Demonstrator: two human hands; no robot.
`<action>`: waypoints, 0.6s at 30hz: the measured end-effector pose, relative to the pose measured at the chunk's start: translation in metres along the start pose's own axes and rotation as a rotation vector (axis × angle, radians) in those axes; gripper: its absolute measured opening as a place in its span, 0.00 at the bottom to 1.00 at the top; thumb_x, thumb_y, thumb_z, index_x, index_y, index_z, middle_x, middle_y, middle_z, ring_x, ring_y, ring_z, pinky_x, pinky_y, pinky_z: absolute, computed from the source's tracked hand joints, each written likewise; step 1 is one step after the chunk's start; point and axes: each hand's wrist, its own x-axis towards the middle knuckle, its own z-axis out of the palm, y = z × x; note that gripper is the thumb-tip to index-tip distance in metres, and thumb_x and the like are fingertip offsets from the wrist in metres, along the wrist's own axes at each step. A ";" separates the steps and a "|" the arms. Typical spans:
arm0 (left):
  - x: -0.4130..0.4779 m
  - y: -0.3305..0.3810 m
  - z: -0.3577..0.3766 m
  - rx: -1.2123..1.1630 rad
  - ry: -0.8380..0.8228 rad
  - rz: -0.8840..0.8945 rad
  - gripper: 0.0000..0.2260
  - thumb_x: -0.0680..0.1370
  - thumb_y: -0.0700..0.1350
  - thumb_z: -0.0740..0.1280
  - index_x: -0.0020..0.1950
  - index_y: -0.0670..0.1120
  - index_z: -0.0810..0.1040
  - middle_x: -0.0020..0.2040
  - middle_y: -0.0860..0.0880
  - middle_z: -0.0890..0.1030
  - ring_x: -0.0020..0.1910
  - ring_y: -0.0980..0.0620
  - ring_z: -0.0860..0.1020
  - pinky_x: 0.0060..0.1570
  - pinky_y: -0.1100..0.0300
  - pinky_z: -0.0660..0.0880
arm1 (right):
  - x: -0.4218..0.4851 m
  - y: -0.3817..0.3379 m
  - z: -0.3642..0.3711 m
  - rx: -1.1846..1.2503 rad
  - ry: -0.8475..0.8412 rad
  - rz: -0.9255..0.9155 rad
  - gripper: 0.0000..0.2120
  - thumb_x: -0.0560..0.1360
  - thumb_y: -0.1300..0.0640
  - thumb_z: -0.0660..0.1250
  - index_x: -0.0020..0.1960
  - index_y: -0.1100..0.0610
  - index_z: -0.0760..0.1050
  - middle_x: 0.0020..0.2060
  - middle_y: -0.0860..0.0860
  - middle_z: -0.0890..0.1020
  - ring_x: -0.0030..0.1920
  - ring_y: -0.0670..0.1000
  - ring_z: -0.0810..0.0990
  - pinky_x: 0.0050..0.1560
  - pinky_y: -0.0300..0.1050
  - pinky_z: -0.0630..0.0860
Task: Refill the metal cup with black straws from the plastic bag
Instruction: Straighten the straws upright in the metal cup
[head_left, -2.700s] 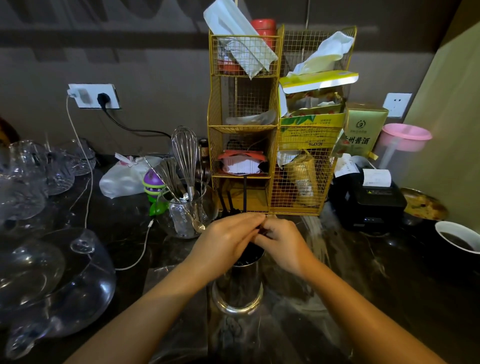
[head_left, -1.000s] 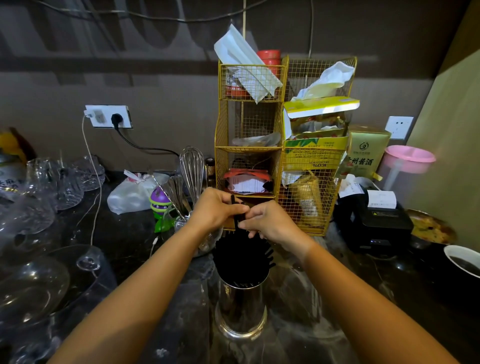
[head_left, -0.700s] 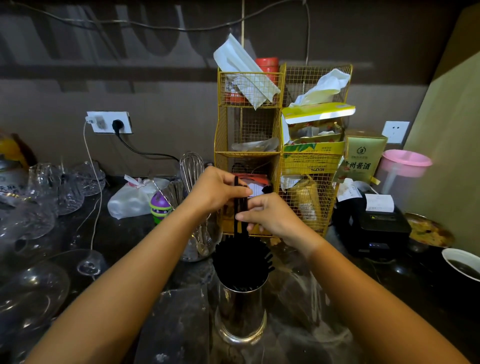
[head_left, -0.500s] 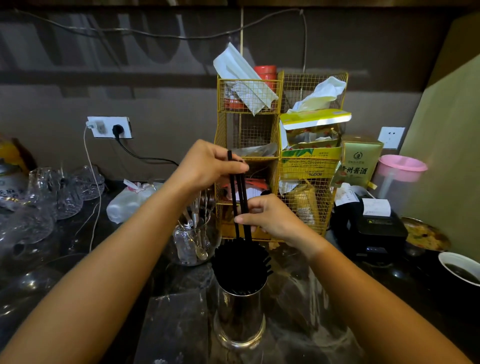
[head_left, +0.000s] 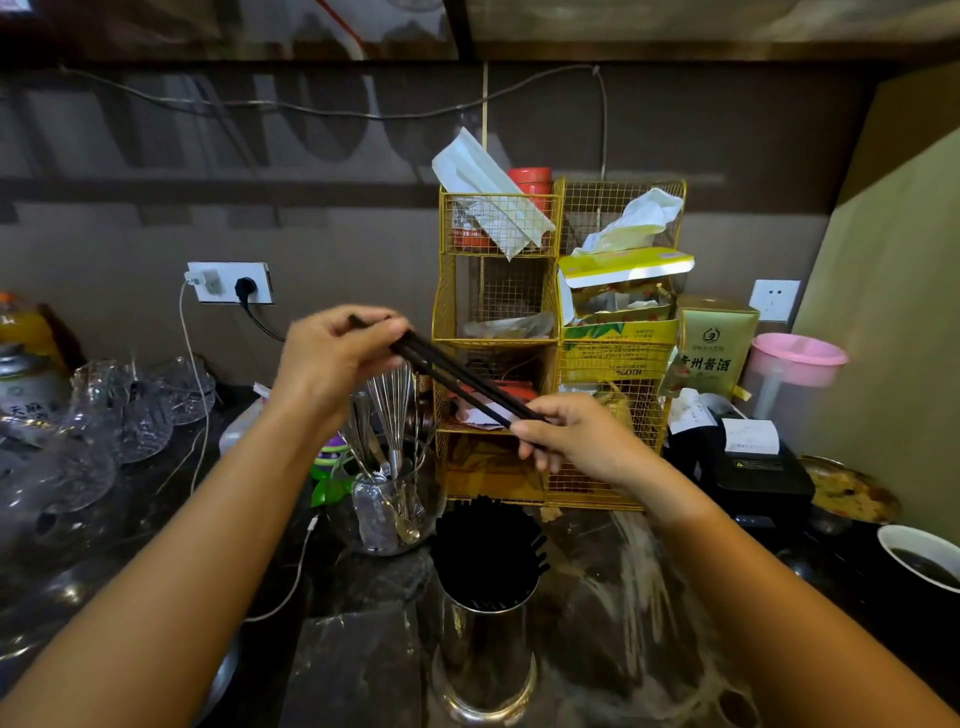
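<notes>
A: Nearest the camera: metal cup, upright on the dark marble counter, packed with black straws fanning above the rim.

B: Confirmed. To the right of the cup, flat on the counter: clear plastic bag, crumpled, contents not discernible.

A: Left of the cup and slightly behind: glass jar containing a wire whisk and spoons. Far left: group of clear glass vessels.

B: Above the cup, clear of its rim: held straws, a few together, exact count not discernible, tilted from upper left down to lower right.

A: Left hand: fingers curled closed, thumb and fingertips pinching the upper end of the held straws. Short tip protruding past the thumb.

B: Right hand: fingers closed, thumb and forefinger pinching the lower end of the same straws. Both hands raised well above the cup, in front of the rack.

A: Behind the hands: gold wire rack, multi-tier, loaded with packets, tissue and a red tin. Right of the rack: black receipt printer, pink-lidded pitcher, white bowl with dark liquid at the right edge.

B: Farthest back, on the wall: white power outlet with a black plug and a white charger inserted.
</notes>
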 end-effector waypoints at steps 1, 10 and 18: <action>-0.004 -0.010 -0.003 -0.029 0.043 -0.041 0.07 0.71 0.34 0.65 0.37 0.44 0.77 0.33 0.49 0.80 0.30 0.58 0.80 0.30 0.71 0.77 | -0.002 -0.001 -0.005 -0.005 0.024 -0.002 0.08 0.74 0.61 0.64 0.38 0.52 0.76 0.30 0.49 0.78 0.22 0.40 0.74 0.24 0.30 0.71; -0.040 -0.068 0.003 -0.043 -0.029 -0.186 0.08 0.69 0.30 0.66 0.38 0.43 0.76 0.25 0.52 0.82 0.27 0.58 0.80 0.31 0.69 0.78 | -0.006 -0.019 -0.048 0.186 0.251 0.007 0.04 0.66 0.67 0.70 0.35 0.60 0.78 0.22 0.50 0.82 0.25 0.45 0.81 0.30 0.33 0.79; -0.038 -0.059 0.025 0.443 -0.604 -0.046 0.11 0.69 0.37 0.69 0.47 0.51 0.79 0.42 0.48 0.84 0.41 0.56 0.81 0.46 0.64 0.77 | -0.007 -0.058 -0.064 -0.245 0.038 0.009 0.04 0.66 0.66 0.72 0.34 0.62 0.77 0.20 0.49 0.81 0.24 0.44 0.80 0.30 0.34 0.80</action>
